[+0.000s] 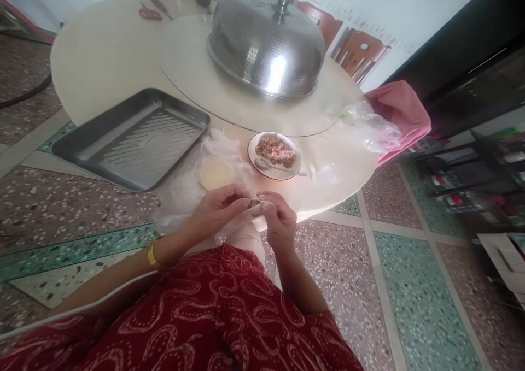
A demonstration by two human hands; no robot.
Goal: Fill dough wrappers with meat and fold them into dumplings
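Observation:
My left hand (221, 210) and my right hand (281, 218) meet just in front of the table's near edge. Both pinch a thin, pale dumpling wrapper (256, 202) between thumbs and fingers. It looks folded, and the fingers hide most of it. Beyond my left hand, round pale dumpling wrappers (216, 173) lie on a crumpled clear plastic bag (180, 196). A small white dish (251, 151) with a dark rim holds minced filling (275, 149). A metal spoon (283, 169) rests in the dish, its handle reaching over the right rim.
A dark rectangular pan (150, 136) with a ridged bottom overhangs the table's left edge. Behind, a perforated steel dome lid (266, 43) stands on the glass turntable (184, 76). Red-handled scissors (150, 14) lie far left. Pink cloth (400, 114) and a plastic bag (369, 128) are at right.

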